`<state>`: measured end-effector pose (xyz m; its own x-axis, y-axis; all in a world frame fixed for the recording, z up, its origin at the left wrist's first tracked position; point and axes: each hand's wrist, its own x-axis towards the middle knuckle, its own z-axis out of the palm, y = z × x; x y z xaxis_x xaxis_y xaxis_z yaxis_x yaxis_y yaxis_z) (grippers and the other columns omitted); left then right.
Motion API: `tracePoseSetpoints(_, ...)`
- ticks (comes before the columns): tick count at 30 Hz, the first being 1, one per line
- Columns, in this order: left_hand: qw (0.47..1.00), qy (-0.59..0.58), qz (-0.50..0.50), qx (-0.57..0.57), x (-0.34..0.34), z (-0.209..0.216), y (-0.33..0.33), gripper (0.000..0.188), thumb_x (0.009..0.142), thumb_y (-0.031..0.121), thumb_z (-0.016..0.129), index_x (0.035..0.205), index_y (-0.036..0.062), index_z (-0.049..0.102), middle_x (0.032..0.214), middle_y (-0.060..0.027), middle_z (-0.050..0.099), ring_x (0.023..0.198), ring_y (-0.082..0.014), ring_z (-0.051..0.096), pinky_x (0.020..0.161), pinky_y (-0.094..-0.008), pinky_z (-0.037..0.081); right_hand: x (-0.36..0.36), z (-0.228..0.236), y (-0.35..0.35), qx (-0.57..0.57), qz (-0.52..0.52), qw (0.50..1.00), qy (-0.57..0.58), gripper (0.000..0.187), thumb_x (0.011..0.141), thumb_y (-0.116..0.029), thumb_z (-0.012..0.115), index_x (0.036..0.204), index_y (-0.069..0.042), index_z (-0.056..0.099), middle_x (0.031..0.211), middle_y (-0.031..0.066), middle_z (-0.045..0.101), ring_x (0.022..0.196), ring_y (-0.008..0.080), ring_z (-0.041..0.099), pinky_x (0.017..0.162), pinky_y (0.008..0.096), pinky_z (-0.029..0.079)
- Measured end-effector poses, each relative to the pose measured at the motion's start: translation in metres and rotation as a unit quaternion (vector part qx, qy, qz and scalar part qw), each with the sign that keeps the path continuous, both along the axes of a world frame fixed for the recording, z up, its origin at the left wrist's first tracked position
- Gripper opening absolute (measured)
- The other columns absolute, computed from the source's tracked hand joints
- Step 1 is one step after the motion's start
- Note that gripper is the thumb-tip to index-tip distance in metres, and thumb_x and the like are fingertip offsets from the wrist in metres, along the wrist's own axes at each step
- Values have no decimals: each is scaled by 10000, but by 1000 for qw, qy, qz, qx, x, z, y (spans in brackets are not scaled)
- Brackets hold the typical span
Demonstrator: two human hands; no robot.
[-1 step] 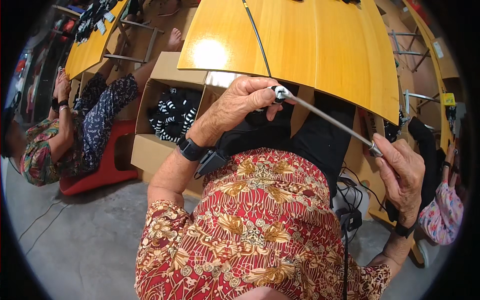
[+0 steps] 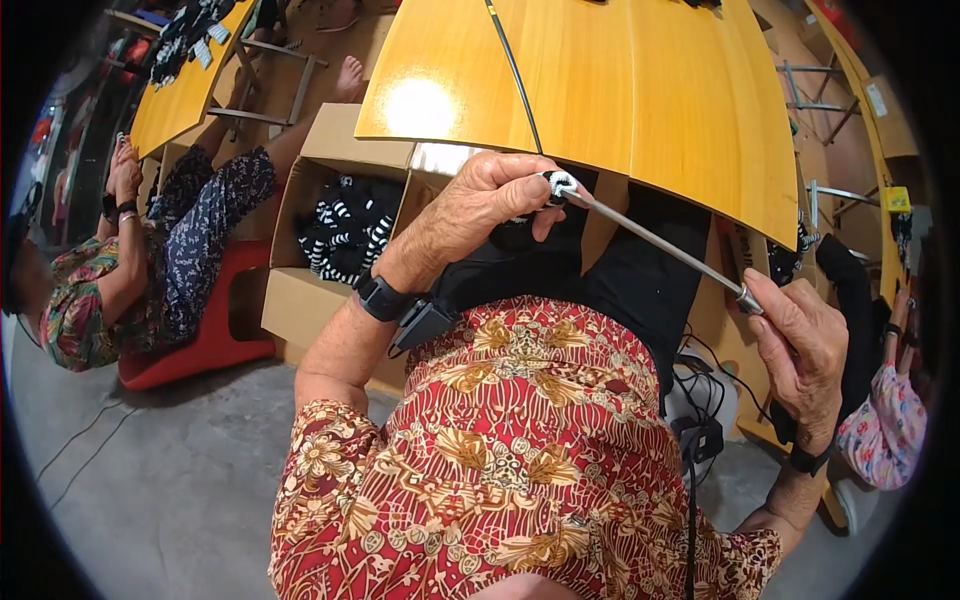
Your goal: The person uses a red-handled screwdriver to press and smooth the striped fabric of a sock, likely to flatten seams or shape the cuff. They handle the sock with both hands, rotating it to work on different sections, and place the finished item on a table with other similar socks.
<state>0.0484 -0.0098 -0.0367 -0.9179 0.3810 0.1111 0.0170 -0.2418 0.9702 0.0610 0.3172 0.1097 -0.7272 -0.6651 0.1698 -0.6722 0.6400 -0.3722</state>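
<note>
Between the thumb and fingers of my left hand (image 2: 500, 195) is a small black-and-white knitted piece (image 2: 558, 186). Most of it is hidden by the fingers, and its kind cannot be made out. My right hand (image 2: 805, 340) grips the near end of a thin metal rod (image 2: 660, 240), thumb and forefinger closed at its collar. From there the rod slants up and left, and its far end meets the white edge of the knitted piece. Whether the tip is inside the fabric is hard to see.
A yellow wooden table (image 2: 700, 110) lies ahead, with a thin black stick (image 2: 515, 75) at its edge. Left of my lap, an open cardboard box (image 2: 295, 230) holds black-and-white striped knitwear (image 2: 345, 225). A person (image 2: 130, 260) sits on a red chair (image 2: 225, 320) at left; another (image 2: 885, 430) is at far right.
My right hand and the rod have shifted very slightly left, toward the knitted piece. The white edge at the rod's far end has changed shape a little. My left hand stays put.
</note>
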Motion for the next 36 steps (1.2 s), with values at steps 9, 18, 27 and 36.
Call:
tracePoseSetpoints(9, 1000, 8, 15, 14, 1, 11, 2, 478, 918, 438, 584, 985, -23, 689, 773, -58, 626, 632, -108, 551, 636, -254, 458, -4, 4, 0, 10, 8, 1000, 8, 415, 726, 11, 687, 1138, -25, 663, 686, 86, 529, 590, 204, 520, 519, 316, 388)
tracePoseSetpoints(18, 998, -4, -21, -62, 0, 18, -1, 424, 922, 395, 595, 943, -14, 705, 749, -41, 612, 623, -96, 535, 615, -237, 448, -6, 1, 1, 26, 31, 999, -7, 406, 730, 9, 689, 1134, -23, 662, 667, 87, 509, 562, 202, 505, 505, 314, 379)
tracePoseSetpoints(27, 991, -87, -77, 69, 2, 5, 3, 354, 917, 364, 614, 927, 19, 693, 835, -92, 683, 554, -79, 508, 531, -206, 425, -15, -7, 8, 26, 69, 997, -27, 417, 721, 11, 686, 1135, -23, 662, 650, 81, 493, 528, 199, 486, 486, 316, 367)
tracePoseSetpoints(36, 984, -127, -95, 82, 7, 5, 5, 416, 924, 402, 593, 921, -7, 671, 768, -82, 652, 526, -57, 473, 488, -190, 391, -16, -15, 8, 47, 118, 990, 60, 479, 687, 7, 716, 1159, -48, 653, 650, 74, 502, 540, 209, 513, 479, 323, 387)
